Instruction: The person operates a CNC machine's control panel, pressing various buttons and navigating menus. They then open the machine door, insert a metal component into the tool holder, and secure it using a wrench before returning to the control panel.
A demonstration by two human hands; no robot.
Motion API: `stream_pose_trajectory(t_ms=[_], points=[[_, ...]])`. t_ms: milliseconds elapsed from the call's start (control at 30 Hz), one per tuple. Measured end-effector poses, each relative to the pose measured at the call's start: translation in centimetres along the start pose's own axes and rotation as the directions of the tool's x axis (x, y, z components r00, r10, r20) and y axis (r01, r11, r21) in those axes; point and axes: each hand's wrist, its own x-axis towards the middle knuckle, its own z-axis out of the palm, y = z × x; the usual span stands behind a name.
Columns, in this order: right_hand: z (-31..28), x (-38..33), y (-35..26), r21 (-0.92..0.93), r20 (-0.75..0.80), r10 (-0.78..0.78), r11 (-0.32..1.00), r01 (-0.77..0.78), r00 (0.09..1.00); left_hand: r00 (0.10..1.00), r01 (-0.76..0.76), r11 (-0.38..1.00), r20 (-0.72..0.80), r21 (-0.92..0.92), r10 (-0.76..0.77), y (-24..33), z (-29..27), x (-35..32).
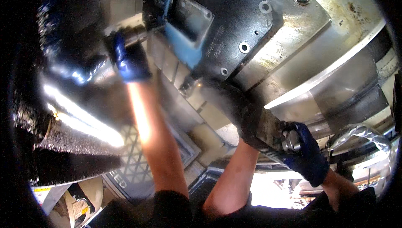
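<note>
A long dark power tool (268, 134) slants across the middle, its narrow metal tip (188, 85) by the lower edge of a black bolted plate (232, 23). My left hand (249, 123), dark-gloved and partly hidden, is closed around the tool's body. At its near end, my right hand (310, 157) in a dark blue glove grips it beside a round metal fitting (291, 140). Further left, a separate bare forearm, apparently a co-worker's, ends in a blue-gloved hand (130, 60) closed at a dark metal cylinder (136, 34). Motion blurs that hand and the tool's front.
Large curved metal housings (293, 77) surround the plate, which has several bolt holes and a blue-edged rectangular opening (188, 21). A shiny wrapped hose (360, 134) bends at the right. A patterned step panel (134, 152) lies below, left of the forearms.
</note>
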Motion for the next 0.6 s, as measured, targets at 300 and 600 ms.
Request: stream_pose_trajectory(t_ms=[300, 600], points=[[-0.7, 1.0, 1.9, -0.090, 0.023, -0.081, 0.993, 0.083, 0.996, 0.988, -0.028, 0.994, 0.151, -0.102, 0.043, -1.2, -1.6, 1.7], [-1.1, 0.6, 2.6, -0.014, 0.038, -0.051, 0.999, 0.052, 0.998, 0.997, -0.029, 0.998, 0.065, -0.056, 0.033, -0.4, -0.1, 0.8]])
